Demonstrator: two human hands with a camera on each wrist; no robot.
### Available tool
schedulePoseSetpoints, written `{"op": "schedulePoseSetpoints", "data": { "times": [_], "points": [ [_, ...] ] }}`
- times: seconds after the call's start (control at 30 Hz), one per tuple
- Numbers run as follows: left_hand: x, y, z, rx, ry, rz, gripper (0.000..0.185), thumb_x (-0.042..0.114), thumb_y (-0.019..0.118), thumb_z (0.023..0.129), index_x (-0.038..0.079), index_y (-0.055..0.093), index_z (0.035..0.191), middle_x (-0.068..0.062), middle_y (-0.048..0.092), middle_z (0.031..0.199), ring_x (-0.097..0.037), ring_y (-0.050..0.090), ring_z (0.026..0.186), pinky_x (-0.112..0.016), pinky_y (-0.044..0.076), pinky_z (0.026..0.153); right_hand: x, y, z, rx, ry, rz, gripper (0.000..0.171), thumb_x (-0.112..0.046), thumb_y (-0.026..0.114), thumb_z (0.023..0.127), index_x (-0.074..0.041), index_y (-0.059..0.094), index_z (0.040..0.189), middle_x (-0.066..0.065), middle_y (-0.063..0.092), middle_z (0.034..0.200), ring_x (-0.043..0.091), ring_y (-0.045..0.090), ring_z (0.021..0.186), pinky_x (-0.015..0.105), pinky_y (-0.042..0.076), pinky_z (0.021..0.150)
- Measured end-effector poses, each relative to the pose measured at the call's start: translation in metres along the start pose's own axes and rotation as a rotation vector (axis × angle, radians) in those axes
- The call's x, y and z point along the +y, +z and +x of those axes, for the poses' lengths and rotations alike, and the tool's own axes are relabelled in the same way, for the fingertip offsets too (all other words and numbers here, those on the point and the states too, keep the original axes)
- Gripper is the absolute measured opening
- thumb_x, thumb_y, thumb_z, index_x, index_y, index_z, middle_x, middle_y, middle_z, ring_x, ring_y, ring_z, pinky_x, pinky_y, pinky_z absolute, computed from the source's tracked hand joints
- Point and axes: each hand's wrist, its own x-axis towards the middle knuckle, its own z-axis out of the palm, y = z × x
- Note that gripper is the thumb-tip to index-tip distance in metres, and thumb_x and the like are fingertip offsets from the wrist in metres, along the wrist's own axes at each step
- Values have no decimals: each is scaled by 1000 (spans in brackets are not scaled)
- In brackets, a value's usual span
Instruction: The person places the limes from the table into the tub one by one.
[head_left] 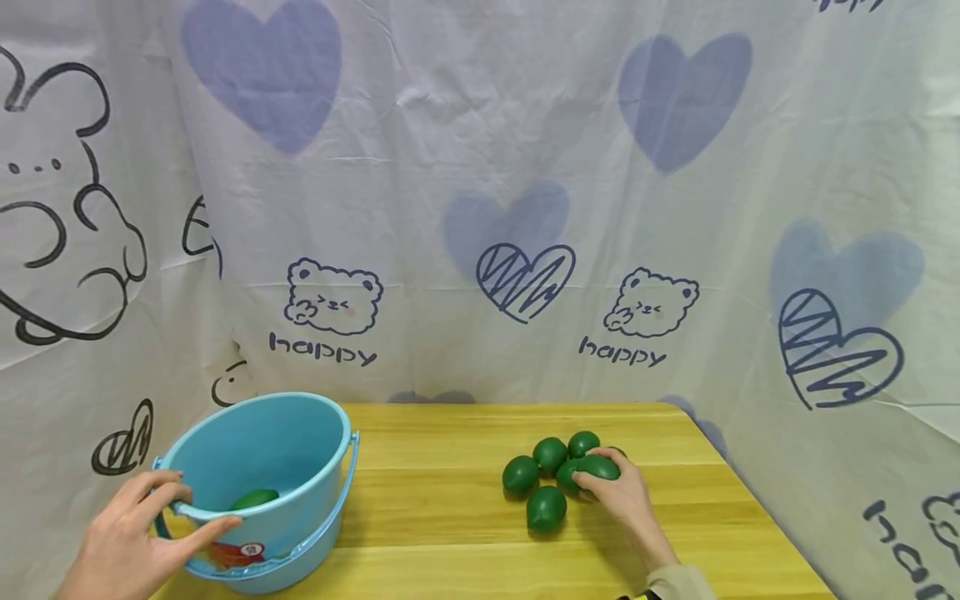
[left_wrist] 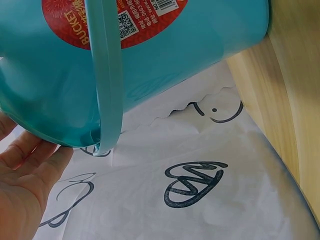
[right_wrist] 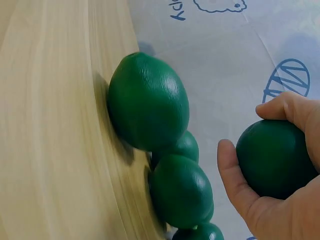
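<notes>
Green lime [head_left: 597,467] sits pinched in the right hand [head_left: 626,497]; the left hand [head_left: 127,542] clasps the blue bucket's rim [head_left: 197,510], steadying it on the counter [head_left: 442,517].

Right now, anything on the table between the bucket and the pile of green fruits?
Nothing: in the head view, only bare wooden table lies between the blue bucket and the green fruits.

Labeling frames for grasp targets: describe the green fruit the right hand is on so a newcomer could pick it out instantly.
On the wooden table, look right of the blue bucket to the cluster of dark green fruits. The held fruit lies at the cluster's right edge. It is the only one with the right hand curled round it; the others lie untouched.
</notes>
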Motion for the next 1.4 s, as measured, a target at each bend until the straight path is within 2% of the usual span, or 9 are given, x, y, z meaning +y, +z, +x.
{"op": "schedulePoseSetpoints", "data": {
  "times": [0.17, 0.43, 0.53, 0.73, 0.77, 0.87, 1.13, 1.3, 1.4],
  "points": [
    [1, 1, -1, -18, -18, 5, 57, 44, 96, 41, 13, 61, 73, -8, 59, 96, -29, 53, 92, -13, 32, 67, -1, 6, 0, -24, -2, -4, 55, -10, 78, 79, -1, 56, 129, 29, 46, 127, 34, 61, 100, 36, 61, 74],
    [1, 2, -2, -2, -8, -14, 58, 43, 97, 41, 12, 61, 74, -9, 60, 98, -31, 53, 95, -16, 32, 69, -9, 18, -1, -36, -25, -77, 52, -13, 78, 77, -7, 61, 126, 23, 54, 118, 28, 60, 93, 41, 57, 74],
    [1, 2, -2, -2, -6, -17, 57, 42, 97, 41, 11, 62, 75, -10, 60, 98, -31, 53, 96, -17, 32, 70, -14, 22, -2, -47, -30, -112, 54, -15, 78, 76, -8, 61, 126, 22, 56, 116, 27, 60, 88, 39, 53, 70],
    [1, 2, -2, -1, -7, -15, 57, 42, 97, 41, 11, 62, 74, -10, 60, 98, -32, 53, 97, -18, 32, 71, -21, 37, -2, -56, -61, -139, 50, -16, 80, 74, -9, 64, 121, 21, 58, 117, 28, 62, 92, 36, 54, 69],
    [1, 2, -2, -6, -13, -12, 57, 42, 96, 42, 11, 62, 75, -10, 60, 99, -33, 53, 98, -21, 36, 73, -22, 40, -2, -64, -68, -135, 49, -16, 80, 75, -10, 64, 120, 21, 59, 117, 28, 62, 92, 37, 55, 70],
    [1, 2, -3, -13, -25, -4, 57, 43, 96, 43, 11, 61, 74, -10, 60, 99, -33, 53, 98, -24, 36, 72, -26, 50, -3, -98, -95, -117, 47, -15, 81, 75, -11, 65, 120, 20, 60, 117, 27, 63, 93, 39, 55, 71],
    [-2, 2, -2, 25, 10, -25, 59, 41, 97, 39, 12, 61, 75, -9, 60, 97, -27, 51, 93, -11, 32, 72, -38, 77, -8, -228, -116, -96, 47, -16, 79, 78, -16, 64, 123, 19, 57, 125, 26, 64, 94, 39, 56, 74],
    [-1, 1, -1, 26, 9, -35, 59, 41, 97, 40, 10, 62, 76, -11, 61, 99, -31, 53, 95, -7, 29, 75, -47, 88, -8, -262, -141, -85, 47, -18, 79, 79, -18, 64, 123, 17, 58, 123, 25, 63, 92, 37, 55, 72],
    [0, 1, -1, 20, -1, -31, 58, 41, 97, 40, 11, 62, 75, -11, 61, 98, -31, 53, 94, -10, 30, 73, -53, 95, -8, -277, -159, -62, 47, -18, 80, 79, -18, 64, 122, 16, 59, 122, 23, 63, 91, 35, 55, 72]
  ]
}}
